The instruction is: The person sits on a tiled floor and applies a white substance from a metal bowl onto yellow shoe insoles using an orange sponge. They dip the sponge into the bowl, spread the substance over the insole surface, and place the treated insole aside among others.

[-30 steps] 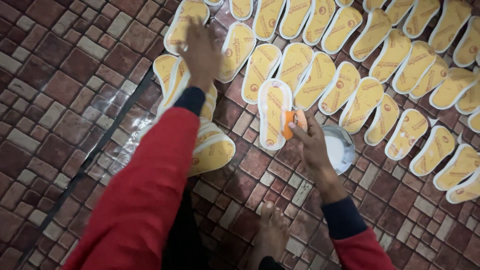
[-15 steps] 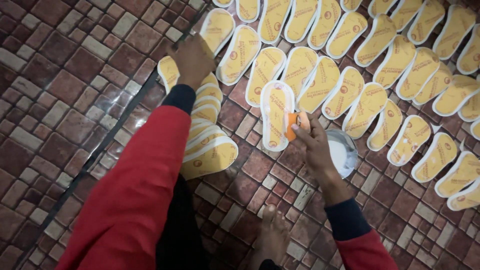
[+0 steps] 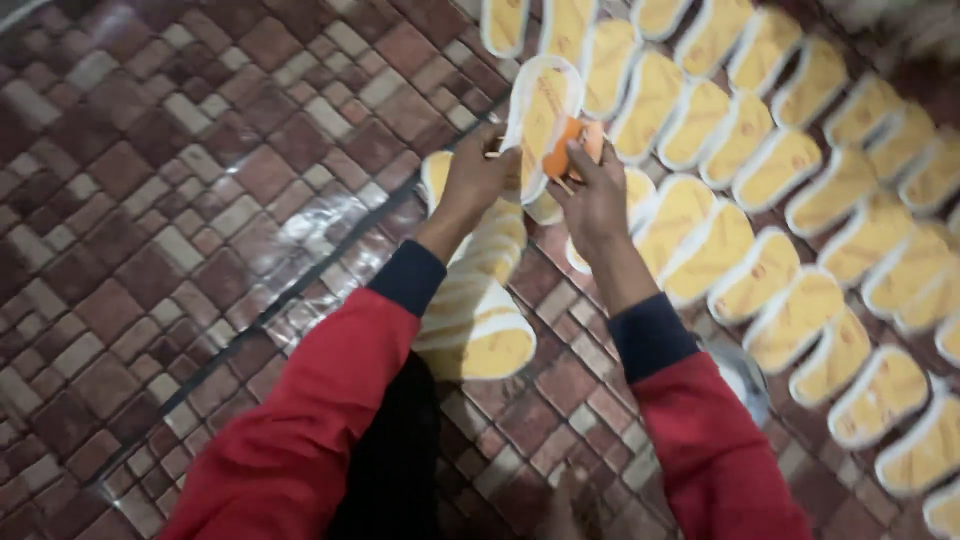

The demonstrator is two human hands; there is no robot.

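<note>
My left hand (image 3: pixel 478 176) grips the edge of a yellow shoe sole with a white rim (image 3: pixel 540 118), lifted off the floor. My right hand (image 3: pixel 594 196) holds a small orange applicator (image 3: pixel 566 156) pressed against that sole's yellow face. Under my hands an overlapping stack of similar soles (image 3: pixel 478 310) lies on the floor between my red sleeves.
Rows of yellow, white-rimmed soles (image 3: pixel 800 250) cover the brick-patterned floor (image 3: pixel 180 200) to the right and top. A small white bowl (image 3: pixel 745 375) is partly hidden behind my right forearm. A dark seam runs diagonally across the floor at left.
My left hand left the stack and took hold of a sole, now lifted. My right hand rose with the orange applicator to meet it. The view shifted right and down.
</note>
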